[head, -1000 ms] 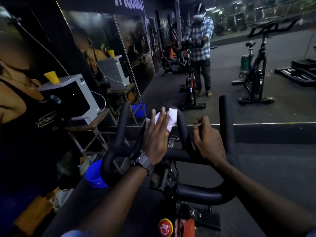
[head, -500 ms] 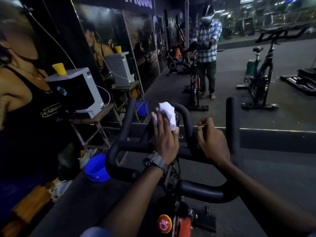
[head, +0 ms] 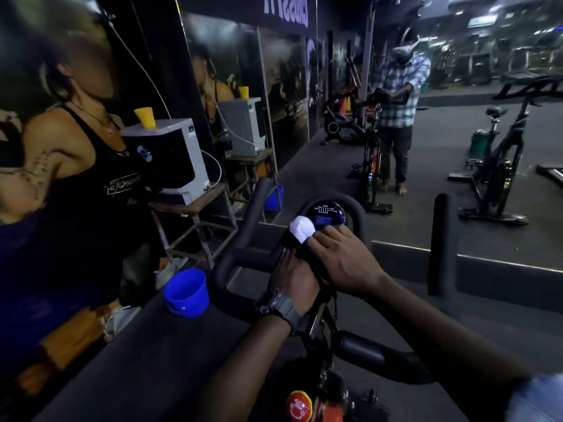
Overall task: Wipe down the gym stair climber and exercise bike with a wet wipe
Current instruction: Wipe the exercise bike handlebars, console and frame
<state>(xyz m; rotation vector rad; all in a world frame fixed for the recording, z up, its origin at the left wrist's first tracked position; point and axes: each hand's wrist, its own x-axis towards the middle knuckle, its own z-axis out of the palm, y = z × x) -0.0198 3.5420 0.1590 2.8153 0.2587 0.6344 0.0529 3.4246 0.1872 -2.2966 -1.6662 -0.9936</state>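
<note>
Wipe sits bunched white at the left edge of the bike's console, inside the handlebar loop. Right hand reaches across with curled fingers touching the wad, apparently pinching it against the console housing to scrub there; whether that grip fully closes on the wipe I cannot tell. Left hand lies just below on the stem, fingers folded down on the dark part beneath the console, likely to steady the bars against the rubbing. No stair climber is identifiable in view.
</note>
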